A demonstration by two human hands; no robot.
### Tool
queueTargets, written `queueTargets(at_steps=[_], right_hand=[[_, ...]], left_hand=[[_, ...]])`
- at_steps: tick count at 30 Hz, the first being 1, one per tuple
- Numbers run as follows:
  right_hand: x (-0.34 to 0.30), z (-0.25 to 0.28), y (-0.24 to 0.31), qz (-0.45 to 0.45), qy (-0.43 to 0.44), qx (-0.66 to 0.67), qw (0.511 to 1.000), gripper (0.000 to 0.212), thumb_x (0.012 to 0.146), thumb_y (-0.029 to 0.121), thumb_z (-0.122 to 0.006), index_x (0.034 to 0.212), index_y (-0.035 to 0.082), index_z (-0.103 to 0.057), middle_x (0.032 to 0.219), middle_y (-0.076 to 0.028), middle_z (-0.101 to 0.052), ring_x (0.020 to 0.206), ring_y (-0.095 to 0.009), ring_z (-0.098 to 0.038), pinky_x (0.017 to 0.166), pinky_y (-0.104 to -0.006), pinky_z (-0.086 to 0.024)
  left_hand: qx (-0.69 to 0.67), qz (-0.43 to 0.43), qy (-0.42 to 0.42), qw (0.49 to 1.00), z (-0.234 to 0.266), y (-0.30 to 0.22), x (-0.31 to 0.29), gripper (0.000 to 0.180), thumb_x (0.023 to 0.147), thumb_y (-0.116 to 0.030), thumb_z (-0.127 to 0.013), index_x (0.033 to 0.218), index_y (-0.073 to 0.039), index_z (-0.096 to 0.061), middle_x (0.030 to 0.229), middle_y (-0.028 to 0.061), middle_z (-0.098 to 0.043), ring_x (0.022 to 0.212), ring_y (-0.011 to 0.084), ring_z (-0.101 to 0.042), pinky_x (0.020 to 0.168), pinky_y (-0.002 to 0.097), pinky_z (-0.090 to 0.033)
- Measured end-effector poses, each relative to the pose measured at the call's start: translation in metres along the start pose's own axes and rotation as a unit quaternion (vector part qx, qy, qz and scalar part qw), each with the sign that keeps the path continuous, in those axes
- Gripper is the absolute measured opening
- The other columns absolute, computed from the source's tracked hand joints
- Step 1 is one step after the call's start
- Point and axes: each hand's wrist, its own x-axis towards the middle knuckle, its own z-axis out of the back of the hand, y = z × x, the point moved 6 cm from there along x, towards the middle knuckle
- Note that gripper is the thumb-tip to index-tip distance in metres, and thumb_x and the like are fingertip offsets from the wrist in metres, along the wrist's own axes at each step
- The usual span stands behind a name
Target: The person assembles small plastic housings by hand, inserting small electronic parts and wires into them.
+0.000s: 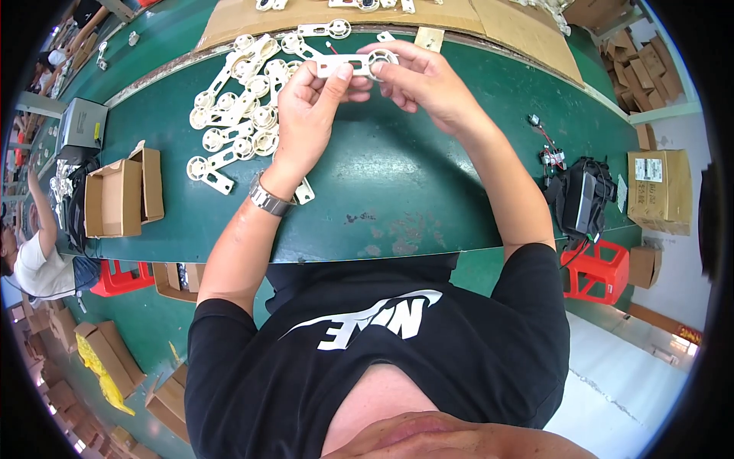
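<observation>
Above the far part of the green table I hold a white plastic part (352, 64) with a flat slotted arm and a round ring at one end. My left hand (312, 103) pinches the flat arm between thumb and fingers. Around the ring end close the thumb and fingers of my right hand (428, 83). A thin red wire with a small white connector (330, 47) shows just behind the part. To the left of my hands lies a loose pile of similar white plastic parts (243, 103), some of them partly hidden behind my left hand.
Cardboard (489, 34) covers the table's far side. An open cardboard box (115, 200) stands at the left, near a grey machine (82, 130). Small wired motors (552, 157) and a black bag (585, 200) lie at the right. A person in white (44, 264) sits far left.
</observation>
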Motion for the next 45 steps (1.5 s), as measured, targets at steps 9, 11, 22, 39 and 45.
queueTargets(at_steps=[9,11,22,39,45], right_hand=[[0.062,0.074,0.005,0.035,-0.127,0.053,0.99,0.033,0.102,0.025,-0.073,0.123,0.0,-0.07,0.078,0.002,-0.063,0.068,-0.007,-0.058,0.058,-0.0264,-0.046],[0.086,0.067,0.007,0.115,-0.134,0.16,0.971,0.049,0.102,0.022,-0.073,0.14,-0.005,-0.058,0.099,-0.009,-0.074,0.081,-0.014,-0.067,0.071,-0.032,-0.053],[0.135,-0.006,-0.045,0.22,-0.092,-0.533,0.812,0.042,0.095,0.015,-0.073,0.136,0.011,-0.068,0.12,-0.017,-0.063,0.118,-0.037,-0.062,0.103,-0.0446,-0.051],[-0.02,0.034,-0.053,-0.164,0.078,0.191,0.965,0.037,0.109,0.041,-0.059,0.113,0.005,-0.066,0.097,-0.007,-0.07,0.079,-0.017,-0.064,0.066,-0.0317,-0.05],[-0.072,0.137,-0.013,0.189,-0.229,-0.579,0.759,0.025,0.099,0.012,-0.066,0.122,0.005,-0.073,0.11,-0.019,-0.073,0.094,-0.038,-0.07,0.085,-0.0463,-0.057]], left_hand=[[0.479,-0.129,-0.071,0.865,0.02,-0.014,0.007,0.011,0.098,-0.013,-0.072,0.099,-0.004,-0.067,0.085,0.0062,-0.062,0.072,0.0195,-0.059,0.066,0.0343,-0.05],[0.503,-0.095,-0.055,0.857,0.024,-0.006,0.007,0.01,0.098,-0.014,-0.071,0.101,-0.005,-0.067,0.085,0.0073,-0.062,0.071,0.0221,-0.06,0.066,0.0358,-0.05],[0.483,-0.127,-0.059,0.864,0.026,-0.003,0.007,0.012,0.098,-0.013,-0.07,0.107,-0.005,-0.066,0.094,0.0082,-0.065,0.072,0.0225,-0.061,0.068,0.0367,-0.051],[0.479,-0.311,0.119,0.812,-0.02,-0.017,-0.01,0.044,0.087,-0.008,-0.079,0.129,-0.009,-0.071,0.104,0.0098,-0.071,0.097,0.0301,-0.067,0.085,0.0421,-0.054],[0.51,-0.27,0.156,0.802,-0.022,-0.007,-0.009,0.035,0.088,-0.01,-0.079,0.121,-0.006,-0.072,0.103,0.0104,-0.073,0.095,0.0307,-0.067,0.083,0.0421,-0.054]])
